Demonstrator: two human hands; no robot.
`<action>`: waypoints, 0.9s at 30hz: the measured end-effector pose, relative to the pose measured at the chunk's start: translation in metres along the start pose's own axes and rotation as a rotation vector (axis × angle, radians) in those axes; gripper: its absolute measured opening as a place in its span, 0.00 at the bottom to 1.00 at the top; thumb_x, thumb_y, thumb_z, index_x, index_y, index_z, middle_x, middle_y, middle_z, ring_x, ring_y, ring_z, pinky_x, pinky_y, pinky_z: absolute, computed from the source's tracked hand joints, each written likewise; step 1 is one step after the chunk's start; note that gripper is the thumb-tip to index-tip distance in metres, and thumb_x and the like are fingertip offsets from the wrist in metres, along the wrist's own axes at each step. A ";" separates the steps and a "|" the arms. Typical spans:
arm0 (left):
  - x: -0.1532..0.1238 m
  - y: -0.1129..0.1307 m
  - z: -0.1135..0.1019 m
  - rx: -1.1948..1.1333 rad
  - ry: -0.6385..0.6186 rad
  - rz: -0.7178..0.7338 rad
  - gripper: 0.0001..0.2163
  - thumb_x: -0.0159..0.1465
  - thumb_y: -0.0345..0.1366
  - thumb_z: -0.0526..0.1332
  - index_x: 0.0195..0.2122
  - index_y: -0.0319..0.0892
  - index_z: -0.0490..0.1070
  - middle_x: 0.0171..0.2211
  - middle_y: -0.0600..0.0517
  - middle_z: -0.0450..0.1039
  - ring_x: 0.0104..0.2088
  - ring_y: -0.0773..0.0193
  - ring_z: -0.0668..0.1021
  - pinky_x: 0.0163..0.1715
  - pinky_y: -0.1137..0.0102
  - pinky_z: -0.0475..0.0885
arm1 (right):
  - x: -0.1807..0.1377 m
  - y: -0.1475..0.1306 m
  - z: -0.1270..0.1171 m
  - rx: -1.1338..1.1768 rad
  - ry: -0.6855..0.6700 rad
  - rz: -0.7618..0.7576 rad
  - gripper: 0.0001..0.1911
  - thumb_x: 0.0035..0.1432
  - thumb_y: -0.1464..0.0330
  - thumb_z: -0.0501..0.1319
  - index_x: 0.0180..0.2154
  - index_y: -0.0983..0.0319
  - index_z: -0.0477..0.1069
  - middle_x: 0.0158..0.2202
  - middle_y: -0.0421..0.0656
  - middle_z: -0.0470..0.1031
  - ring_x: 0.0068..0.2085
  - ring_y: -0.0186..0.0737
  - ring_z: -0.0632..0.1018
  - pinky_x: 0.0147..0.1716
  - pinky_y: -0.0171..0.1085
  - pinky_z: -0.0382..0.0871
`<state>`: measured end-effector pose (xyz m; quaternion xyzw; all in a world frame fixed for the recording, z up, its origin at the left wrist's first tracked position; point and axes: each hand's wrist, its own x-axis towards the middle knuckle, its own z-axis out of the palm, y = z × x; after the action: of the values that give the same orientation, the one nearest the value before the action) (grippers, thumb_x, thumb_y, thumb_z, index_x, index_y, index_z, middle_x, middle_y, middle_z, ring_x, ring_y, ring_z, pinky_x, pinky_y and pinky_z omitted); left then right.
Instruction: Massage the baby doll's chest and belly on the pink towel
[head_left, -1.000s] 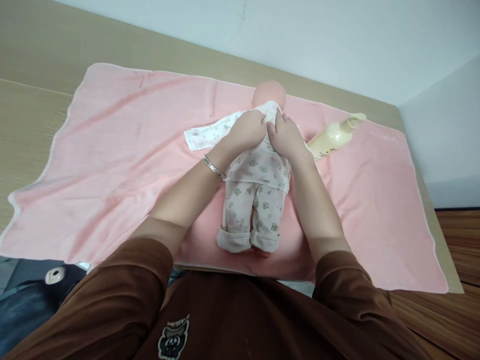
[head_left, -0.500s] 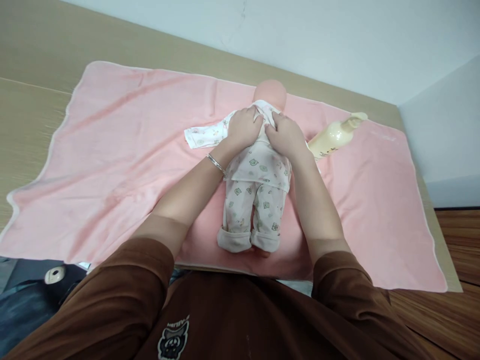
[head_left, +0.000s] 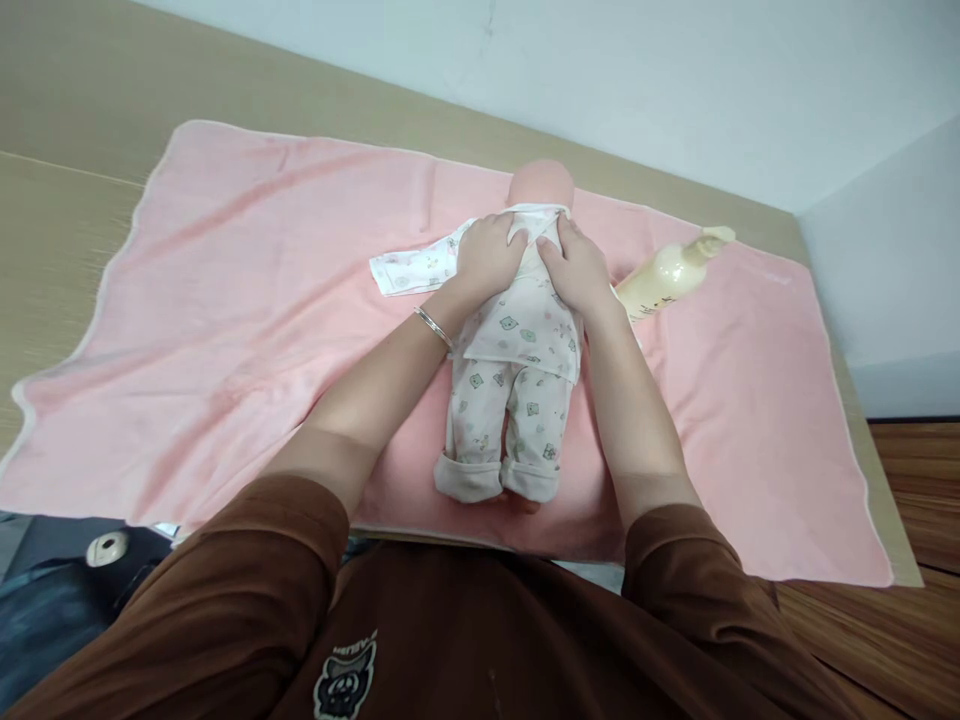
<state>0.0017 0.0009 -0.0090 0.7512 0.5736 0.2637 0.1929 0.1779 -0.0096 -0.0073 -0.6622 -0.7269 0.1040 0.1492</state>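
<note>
Table point(head_left: 60, 230) fills most of the frame, with a pink towel point(head_left: 247, 300) spread over it, padding by my guess. At centre I see the doll point(head_left: 517, 400), head toward the top edge. A bottle point(head_left: 667, 280) lies just to its right. The left hand point(head_left: 491, 255) and right hand point(head_left: 577, 265) sit on its chest, fingers curled tight on the shirt point(head_left: 525, 335) collar, holding both sides together.
</note>
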 end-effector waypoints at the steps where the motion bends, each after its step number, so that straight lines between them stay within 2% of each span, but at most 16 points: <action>1: 0.001 -0.001 0.001 -0.001 0.004 0.003 0.22 0.79 0.39 0.49 0.62 0.40 0.77 0.65 0.39 0.81 0.66 0.46 0.80 0.71 0.54 0.71 | 0.001 0.001 0.001 0.006 0.006 -0.006 0.43 0.77 0.47 0.47 0.81 0.66 0.53 0.83 0.54 0.55 0.81 0.62 0.63 0.80 0.63 0.58; 8: 0.002 -0.004 0.005 0.001 0.032 0.003 0.21 0.79 0.39 0.50 0.62 0.41 0.78 0.65 0.40 0.81 0.66 0.47 0.80 0.71 0.55 0.72 | 0.000 0.001 0.001 -0.005 0.011 -0.006 0.43 0.77 0.48 0.47 0.80 0.67 0.54 0.83 0.56 0.56 0.81 0.63 0.64 0.80 0.63 0.59; 16: -0.001 0.002 -0.002 0.039 -0.027 -0.018 0.23 0.80 0.39 0.48 0.66 0.39 0.75 0.67 0.38 0.79 0.68 0.48 0.79 0.73 0.57 0.70 | 0.001 0.003 0.002 -0.023 0.014 -0.021 0.44 0.77 0.44 0.43 0.81 0.64 0.54 0.82 0.56 0.57 0.80 0.64 0.64 0.79 0.66 0.59; 22: -0.013 0.018 -0.021 0.152 -0.143 -0.014 0.25 0.81 0.38 0.44 0.70 0.32 0.70 0.69 0.32 0.74 0.72 0.45 0.75 0.76 0.55 0.65 | 0.001 0.005 0.004 -0.001 0.016 -0.028 0.45 0.76 0.42 0.43 0.81 0.63 0.54 0.83 0.54 0.57 0.81 0.64 0.63 0.79 0.67 0.59; 25: -0.025 0.031 -0.030 0.221 -0.193 0.029 0.22 0.80 0.36 0.48 0.66 0.32 0.72 0.67 0.30 0.75 0.69 0.41 0.76 0.72 0.51 0.69 | 0.002 0.007 0.002 0.005 -0.001 -0.030 0.45 0.77 0.44 0.43 0.81 0.64 0.52 0.83 0.55 0.55 0.82 0.64 0.61 0.79 0.68 0.58; 27: -0.033 0.040 -0.033 0.248 -0.213 0.087 0.20 0.77 0.32 0.50 0.62 0.31 0.75 0.63 0.30 0.77 0.66 0.40 0.78 0.69 0.51 0.72 | 0.002 0.007 -0.002 -0.016 -0.039 -0.045 0.44 0.77 0.46 0.43 0.81 0.66 0.50 0.83 0.57 0.52 0.82 0.65 0.60 0.79 0.69 0.58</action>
<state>0.0046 -0.0420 0.0351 0.8172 0.5448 0.1178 0.1466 0.1850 -0.0074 -0.0078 -0.6448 -0.7451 0.1074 0.1320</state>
